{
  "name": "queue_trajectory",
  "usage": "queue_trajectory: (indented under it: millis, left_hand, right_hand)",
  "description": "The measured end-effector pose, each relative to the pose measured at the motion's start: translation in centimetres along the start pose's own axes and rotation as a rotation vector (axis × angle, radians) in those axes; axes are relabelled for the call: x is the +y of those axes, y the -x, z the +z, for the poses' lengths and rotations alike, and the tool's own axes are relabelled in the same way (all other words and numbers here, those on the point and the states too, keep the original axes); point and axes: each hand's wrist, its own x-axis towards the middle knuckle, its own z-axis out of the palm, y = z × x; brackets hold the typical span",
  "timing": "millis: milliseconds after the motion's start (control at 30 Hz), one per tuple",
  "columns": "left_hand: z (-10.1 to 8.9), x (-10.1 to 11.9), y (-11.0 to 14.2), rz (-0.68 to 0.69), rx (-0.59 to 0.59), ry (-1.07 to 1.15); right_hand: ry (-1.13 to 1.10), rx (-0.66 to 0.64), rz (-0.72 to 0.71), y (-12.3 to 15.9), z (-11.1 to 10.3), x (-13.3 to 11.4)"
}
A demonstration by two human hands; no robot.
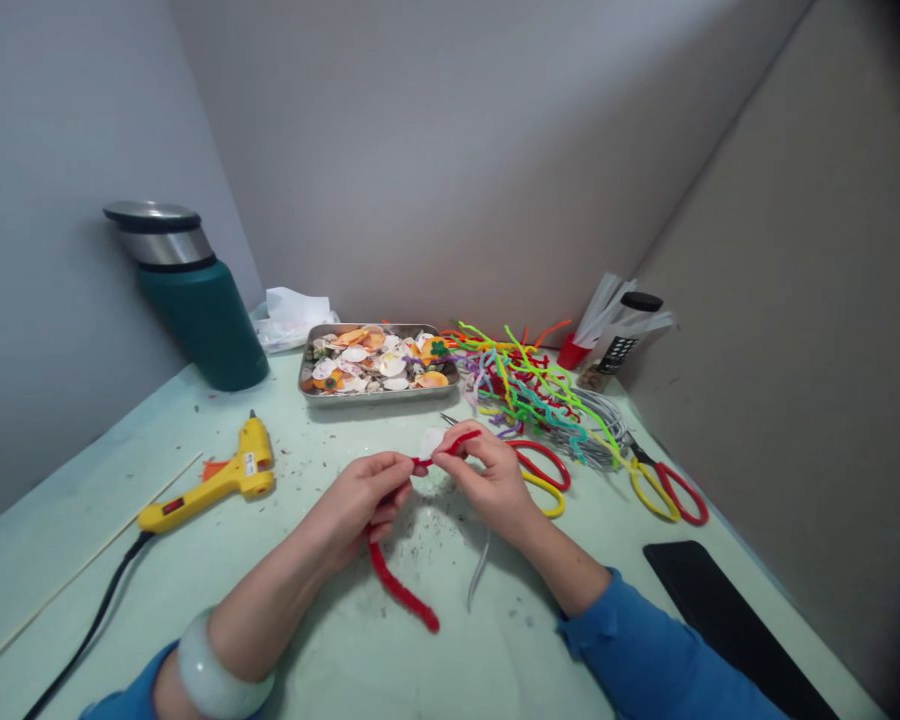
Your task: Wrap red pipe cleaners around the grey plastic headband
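Observation:
A red pipe cleaner [403, 592] runs between both hands over the middle of the table. My left hand [367, 500] is closed on it, and its long fuzzy end hangs below the palm toward the table. My right hand [487, 478] pinches the other stretch, with a short tip sticking out above the fingers. Just behind the fingertips shows a small white piece [430, 441], perhaps a shell; which hand touches it I cannot tell. Scissors with red and yellow handles [546, 468] lie beside my right hand. A grey pipe cleaner [480, 572] lies beneath my right wrist.
A metal tray [379, 397] of shells stands at the back, next to a heap of coloured pipe cleaners [525, 390]. On the left are a yellow glue gun [217, 490], a thin stick [82, 575] and a green bottle [206, 320]. More scissors [667, 490] and a black phone-like slab [727, 610] lie right.

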Motion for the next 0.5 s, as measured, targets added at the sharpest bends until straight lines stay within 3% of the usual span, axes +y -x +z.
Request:
queue_trajectory:
  millis: [300,400,500]
  left_hand:
    - [0.5,-0.1,-0.1,0.009,0.156,-0.114]
    - [0.7,0.0,0.1,-0.004,0.149,-0.183]
    - [0.7,0.1,0.1,0.006,0.136,-0.267]
  right_hand:
    - [0.278,-0.25,-0.243,0.1,0.1,-0.5]
    - [0.242,-0.278,-0.207,-0.1,0.0,-1.1]
    - [0.125,-0.231,-0.068,-0.3,-0.1,-1.6]
